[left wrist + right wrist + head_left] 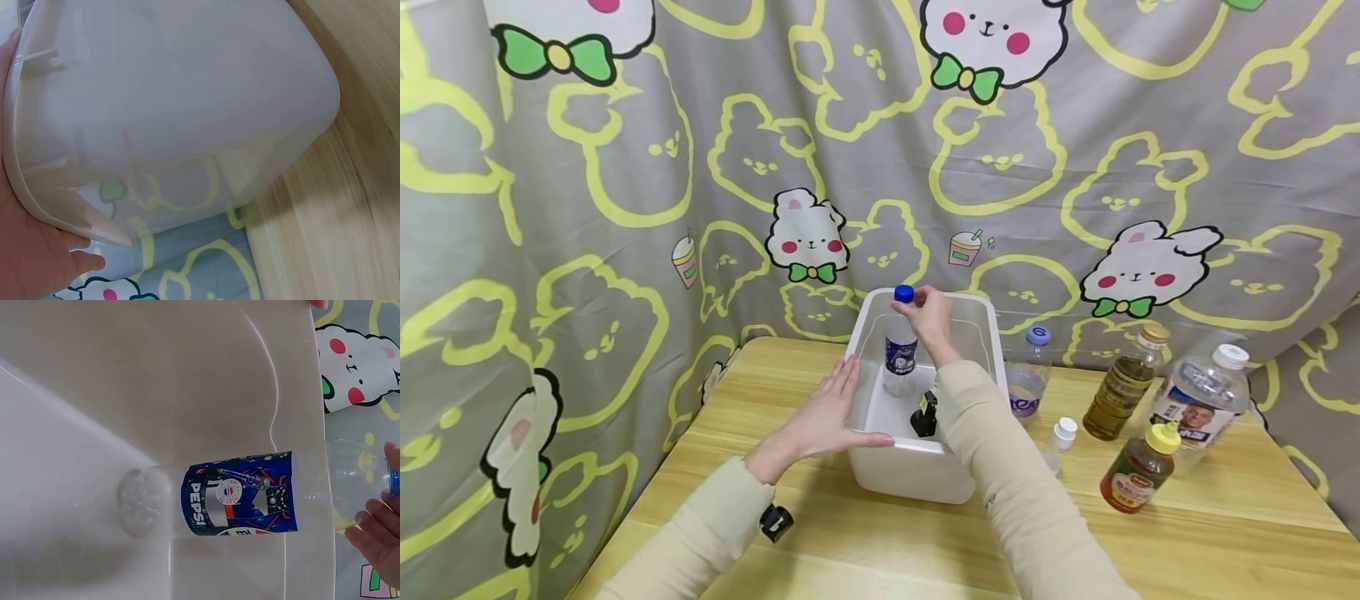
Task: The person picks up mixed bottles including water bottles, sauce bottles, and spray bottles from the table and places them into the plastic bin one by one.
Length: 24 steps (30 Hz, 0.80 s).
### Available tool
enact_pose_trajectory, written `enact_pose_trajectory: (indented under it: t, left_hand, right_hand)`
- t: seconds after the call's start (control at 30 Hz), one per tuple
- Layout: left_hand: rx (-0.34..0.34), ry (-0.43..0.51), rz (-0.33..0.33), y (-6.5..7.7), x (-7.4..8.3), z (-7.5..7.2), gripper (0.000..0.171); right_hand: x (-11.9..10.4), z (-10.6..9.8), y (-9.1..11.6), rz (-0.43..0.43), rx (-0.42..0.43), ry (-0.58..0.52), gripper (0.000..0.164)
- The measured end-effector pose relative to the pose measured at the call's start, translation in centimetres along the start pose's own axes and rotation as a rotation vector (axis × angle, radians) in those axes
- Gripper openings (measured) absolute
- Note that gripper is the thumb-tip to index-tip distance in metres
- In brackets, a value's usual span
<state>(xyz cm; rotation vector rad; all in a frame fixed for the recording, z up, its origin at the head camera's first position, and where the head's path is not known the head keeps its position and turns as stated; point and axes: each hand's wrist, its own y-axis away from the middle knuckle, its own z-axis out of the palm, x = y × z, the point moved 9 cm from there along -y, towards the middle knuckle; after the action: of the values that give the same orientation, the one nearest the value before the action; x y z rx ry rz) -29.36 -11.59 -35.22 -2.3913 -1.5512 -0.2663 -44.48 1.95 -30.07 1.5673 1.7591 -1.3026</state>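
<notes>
The right hand [929,323] pinches the blue-capped bottle [900,358] near its top, the left hand [826,412] rests spread against the tub [910,477]; off-centre release may topple the bottle.

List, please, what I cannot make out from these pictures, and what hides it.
Head view: lower part of the small white-capped bottle, behind the right sleeve.
Left wrist view: what lies in the white bin, behind its wall; part of the left hand, cut off by the left edge.
Right wrist view: part of the blue cap, cut off by the right edge.
</notes>
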Motion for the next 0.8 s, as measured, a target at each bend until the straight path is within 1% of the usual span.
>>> enact_pose_trajectory:
  t: [0.23,0.43,0.57,0.8]
  left_hand:
    - [-0.002,0.004,-0.004,0.03,0.0,-0.01,0.12]
    - [0.002,-0.004,0.003,-0.06,0.06,-0.01,0.122]
    - [0.002,-0.004,0.004,-0.05,0.06,-0.01,0.122]
    - [0.004,-0.005,0.005,-0.02,0.15,-0.06,0.12]
  right_hand:
    - [-0.17,0.07,0.02,-0.005,-0.004,0.015,0.036]
    - [-0.46,0.16,-0.19,-0.023,-0.018,0.073,0.036]
    - [-0.58,0.22,-0.21,-0.024,-0.027,0.092,0.037]
    - [-0.56,0.23,-0.37,-0.037,-0.041,0.094,0.036]
